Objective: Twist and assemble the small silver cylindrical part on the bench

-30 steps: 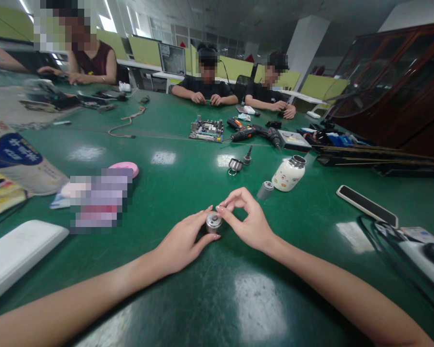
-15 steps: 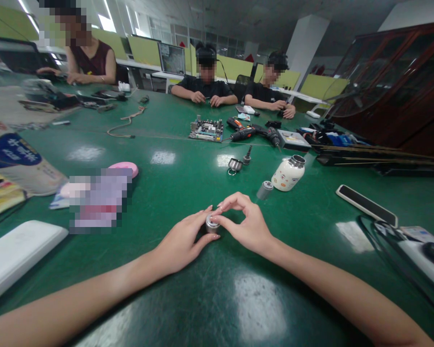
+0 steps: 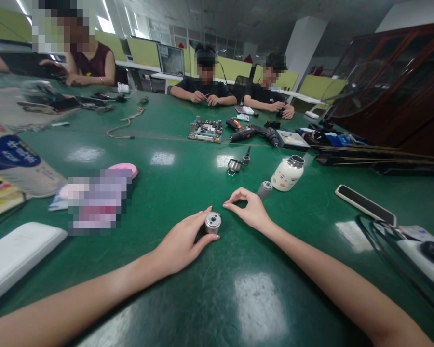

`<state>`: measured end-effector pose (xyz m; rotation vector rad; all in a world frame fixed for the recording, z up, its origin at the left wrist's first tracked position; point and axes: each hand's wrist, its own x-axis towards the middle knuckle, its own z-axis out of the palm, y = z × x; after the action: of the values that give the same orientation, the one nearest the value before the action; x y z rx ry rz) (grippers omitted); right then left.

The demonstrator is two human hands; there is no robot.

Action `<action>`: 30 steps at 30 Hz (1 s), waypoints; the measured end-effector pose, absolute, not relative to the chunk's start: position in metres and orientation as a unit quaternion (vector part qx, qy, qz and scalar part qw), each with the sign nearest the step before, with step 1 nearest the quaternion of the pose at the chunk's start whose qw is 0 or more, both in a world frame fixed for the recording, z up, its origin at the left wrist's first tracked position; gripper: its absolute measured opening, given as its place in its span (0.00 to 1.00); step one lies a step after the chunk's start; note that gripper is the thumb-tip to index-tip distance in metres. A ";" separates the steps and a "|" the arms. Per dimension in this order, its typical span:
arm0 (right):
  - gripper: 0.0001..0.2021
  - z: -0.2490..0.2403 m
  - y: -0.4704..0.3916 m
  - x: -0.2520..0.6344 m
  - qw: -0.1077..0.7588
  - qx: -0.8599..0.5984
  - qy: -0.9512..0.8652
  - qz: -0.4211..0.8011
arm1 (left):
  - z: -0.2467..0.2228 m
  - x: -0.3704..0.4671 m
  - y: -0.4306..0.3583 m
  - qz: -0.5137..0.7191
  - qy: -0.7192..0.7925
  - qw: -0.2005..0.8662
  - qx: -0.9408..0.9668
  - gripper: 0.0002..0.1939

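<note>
My left hand (image 3: 183, 236) grips a small silver metal cylinder (image 3: 213, 221) between thumb and fingers. It stands upright on the table, its top face turned up with a dark hole in the middle. Just right of it, apart from the cylinder, my right hand (image 3: 248, 209) is closed in a pinch, thumb against fingertips; anything between them is too small to make out. Behind that hand a second metal cylinder (image 3: 265, 189) stands upright, partly hidden. Farther back lie an open metal cap with a ring (image 3: 234, 166) and a dark stepped part (image 3: 246, 155).
A cream bottle (image 3: 288, 173) without a lid stands right of the second cylinder. Beyond are a circuit board (image 3: 205, 130) and power drills (image 3: 244, 132). A phone (image 3: 365, 205) and cables lie right; a white box (image 3: 21, 260) lies left. Several people sit across the table.
My right hand has lifted off the cylinder's top and moved right, uncovering the hole. My left hand still grips the cylinder in the same place.
</note>
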<state>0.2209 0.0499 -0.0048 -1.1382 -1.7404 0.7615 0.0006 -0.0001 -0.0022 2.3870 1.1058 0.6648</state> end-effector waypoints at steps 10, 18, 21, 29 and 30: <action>0.09 0.013 0.039 0.212 0.483 -0.430 -0.689 0.328 | -0.004 0.000 0.000 0.257 0.391 0.204 0.860 0.22; 0.04 0.042 0.010 0.195 0.444 -0.387 -0.761 0.270 | -0.002 0.002 -0.001 0.277 0.378 0.224 0.854 0.18; 0.05 0.039 0.008 0.194 0.423 -0.388 -0.786 0.230 | -0.001 0.002 -0.001 0.264 0.385 0.228 0.854 0.16; 0.09 0.039 0.006 0.196 0.490 -0.431 -0.732 0.197 | -0.003 0.001 0.000 0.264 0.383 0.215 0.858 0.21; 0.11 0.039 0.006 0.196 0.483 -0.430 -0.735 0.203 | -0.003 0.001 0.000 0.263 0.383 0.216 0.859 0.20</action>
<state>0.1959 0.0057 0.0393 -1.0488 -1.7915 0.4937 0.0009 -0.0004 -0.0033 2.3806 1.0621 0.7289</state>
